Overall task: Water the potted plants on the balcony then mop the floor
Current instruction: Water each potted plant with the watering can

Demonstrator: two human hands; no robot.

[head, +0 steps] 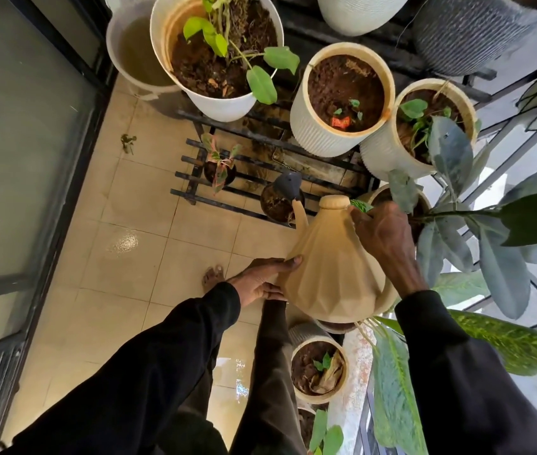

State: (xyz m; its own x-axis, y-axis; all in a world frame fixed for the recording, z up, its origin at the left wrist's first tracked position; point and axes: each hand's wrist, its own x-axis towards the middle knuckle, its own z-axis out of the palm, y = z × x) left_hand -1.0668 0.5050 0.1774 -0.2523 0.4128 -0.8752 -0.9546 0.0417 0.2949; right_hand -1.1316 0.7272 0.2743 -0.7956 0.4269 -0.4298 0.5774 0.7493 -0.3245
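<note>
Nearest me, my left hand (260, 284) lies flat against the watering can (329, 267), fingers straight, steadying it. I'd tip slowly, keeping the grey rose (288, 184) over the small dark pot (275, 206) on the far rack (195, 178). My right hand (382, 238) grips the can's upper right side, fingers curled.

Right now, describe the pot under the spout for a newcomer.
On the black slatted metal rack stand two small dark pots. The pot beneath the grey spout head of the beige faceted watering can shows soil, no leaves; its neighbour holds pinkish leaves.
</note>
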